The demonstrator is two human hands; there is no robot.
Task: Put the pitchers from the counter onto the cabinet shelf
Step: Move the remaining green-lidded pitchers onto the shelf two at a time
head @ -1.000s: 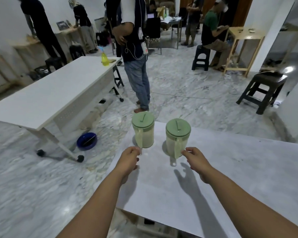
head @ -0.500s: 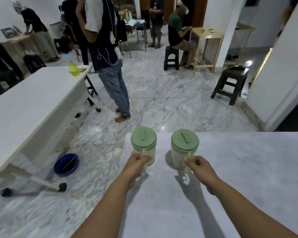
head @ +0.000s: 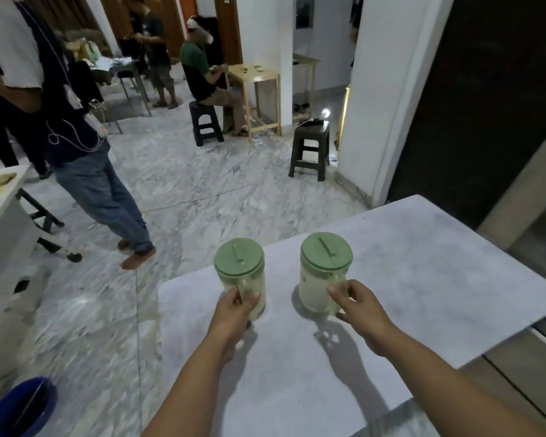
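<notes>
Standing upright, both pitchers (head: 323,272) point handles toward the hands (head: 234,313).

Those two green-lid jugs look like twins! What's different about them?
The left pitcher stands close to the counter's near-left edge; the right pitcher stands further in. The left pitcher's body looks pale green; the right pitcher's looks milky white. The left hand grips the left pitcher's handle; the right hand grips the right pitcher's. Both stand upright with green lids on.
</notes>
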